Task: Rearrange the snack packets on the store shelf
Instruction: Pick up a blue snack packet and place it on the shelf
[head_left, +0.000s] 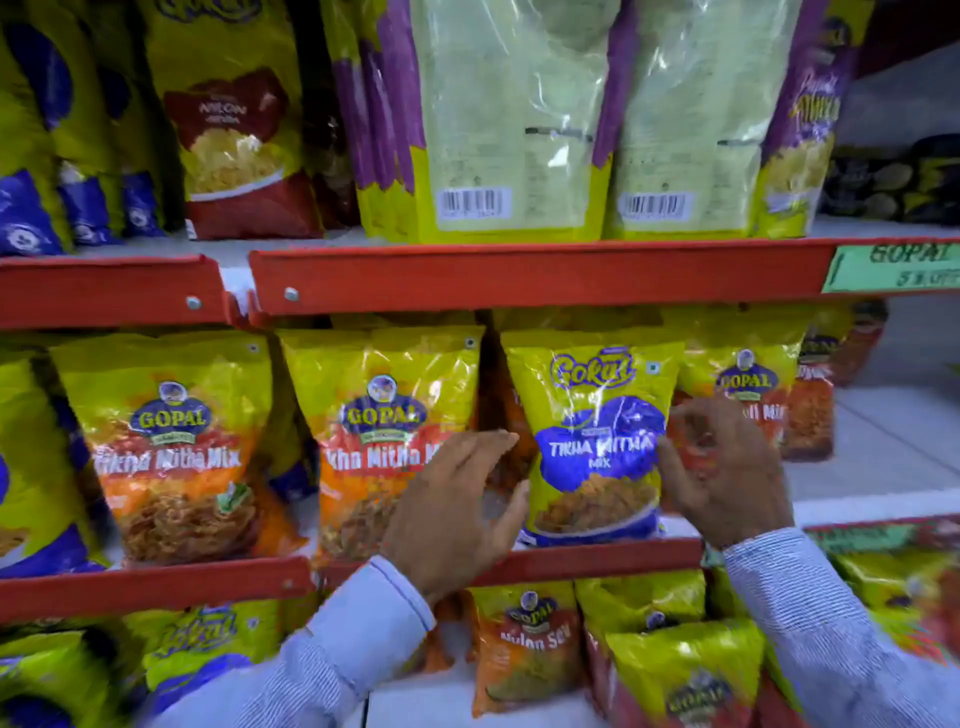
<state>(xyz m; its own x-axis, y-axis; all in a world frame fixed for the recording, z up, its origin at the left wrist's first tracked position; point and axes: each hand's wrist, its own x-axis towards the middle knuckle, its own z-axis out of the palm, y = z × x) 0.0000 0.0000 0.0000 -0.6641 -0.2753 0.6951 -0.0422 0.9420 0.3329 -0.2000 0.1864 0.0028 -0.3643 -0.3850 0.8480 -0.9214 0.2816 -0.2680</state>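
Observation:
A yellow and blue Gokul Tikha Mitha Mix packet (595, 415) stands upright on the middle shelf (587, 558). My left hand (457, 512) hovers open at its left edge, fingers spread, the thumb near the packet's lower left side. My right hand (724, 467) is at its right edge with fingers curled and apart, holding nothing. To the left stand two yellow and orange Gopal Tikha Mitha Mix packets (171, 447) (384, 431). Another Gopal packet (748, 374) is partly hidden behind my right hand.
Red shelf rails (519, 278) cross the view. The upper shelf holds purple and yellow packets turned back-out (514, 130) and a red and yellow packet (234, 135). The lower shelf has Gopal Nylon Sev packets (530, 644). A green Gopal price label (898, 267) sits at the right.

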